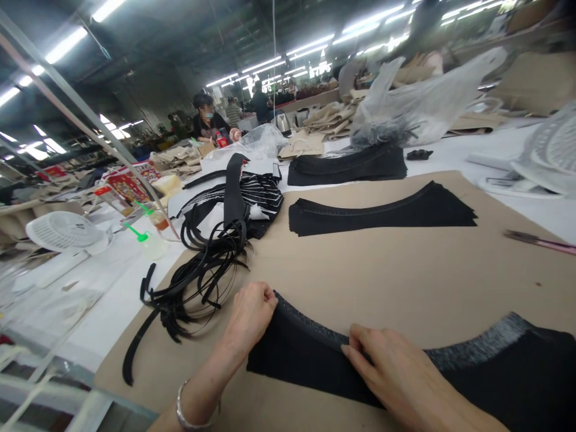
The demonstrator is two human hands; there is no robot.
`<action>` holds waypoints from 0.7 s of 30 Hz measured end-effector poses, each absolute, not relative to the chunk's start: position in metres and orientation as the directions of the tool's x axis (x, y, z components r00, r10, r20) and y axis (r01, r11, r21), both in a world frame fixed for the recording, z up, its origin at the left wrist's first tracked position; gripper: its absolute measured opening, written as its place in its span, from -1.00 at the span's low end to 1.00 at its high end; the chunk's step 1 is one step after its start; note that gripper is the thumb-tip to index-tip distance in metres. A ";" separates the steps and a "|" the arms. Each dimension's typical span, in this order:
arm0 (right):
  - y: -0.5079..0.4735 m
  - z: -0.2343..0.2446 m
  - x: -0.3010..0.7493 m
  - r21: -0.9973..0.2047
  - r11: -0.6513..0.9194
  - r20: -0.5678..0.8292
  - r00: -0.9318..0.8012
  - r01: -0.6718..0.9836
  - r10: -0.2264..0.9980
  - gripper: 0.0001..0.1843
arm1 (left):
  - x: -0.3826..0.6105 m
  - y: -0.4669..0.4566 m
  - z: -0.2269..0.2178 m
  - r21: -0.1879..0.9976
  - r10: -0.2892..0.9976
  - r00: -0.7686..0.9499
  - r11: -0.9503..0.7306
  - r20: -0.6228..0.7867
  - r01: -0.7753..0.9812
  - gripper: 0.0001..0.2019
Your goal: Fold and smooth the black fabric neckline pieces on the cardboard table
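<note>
A black curved fabric panel point(310, 366) lies on the tan board in front of me, with a speckled grey band point(483, 345) along its concave upper edge. My left hand point(255, 306) is closed in a pinch on the panel's upper left corner. Partway along the curved edge, my right hand point(382, 354) pinches the same panel between thumb and fingers, where the edge looks narrow and dark. Its forearm covers part of the panel. Beside my left hand lies a tangle of black strips point(198, 288).
Stacks of black curved panels point(382, 210) point(346, 168) lie farther back. Scissors point(535, 240) rest at the right. Green-tipped bottles point(150, 243) and a white fan point(63, 231) stand left, near a slanting pole point(90, 123). A person point(209, 120) sits across the table.
</note>
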State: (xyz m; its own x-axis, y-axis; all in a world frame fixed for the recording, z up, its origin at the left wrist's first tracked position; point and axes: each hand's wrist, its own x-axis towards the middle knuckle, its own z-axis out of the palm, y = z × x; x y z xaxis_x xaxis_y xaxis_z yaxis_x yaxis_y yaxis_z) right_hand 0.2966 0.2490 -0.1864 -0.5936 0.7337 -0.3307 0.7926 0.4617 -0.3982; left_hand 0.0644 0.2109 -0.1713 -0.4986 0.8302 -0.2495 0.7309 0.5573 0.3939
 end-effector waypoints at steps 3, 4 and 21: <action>0.247 -0.186 0.297 -0.395 0.465 -0.328 -0.594 0.793 0.734 -0.74 | 0.063 0.210 -0.174 0.391 0.833 -0.498 0.553 -0.241 0.736 -0.87; 0.247 -0.186 0.297 -0.389 0.467 -0.326 -0.593 0.794 0.736 -0.74 | 0.063 0.210 -0.174 0.389 0.833 -0.499 0.554 -0.240 0.736 -0.87; 0.246 -0.194 0.294 -0.303 0.505 -0.326 -0.586 0.808 0.742 -0.74 | 0.068 0.210 -0.168 0.385 0.819 -0.529 0.573 -0.223 0.724 -0.87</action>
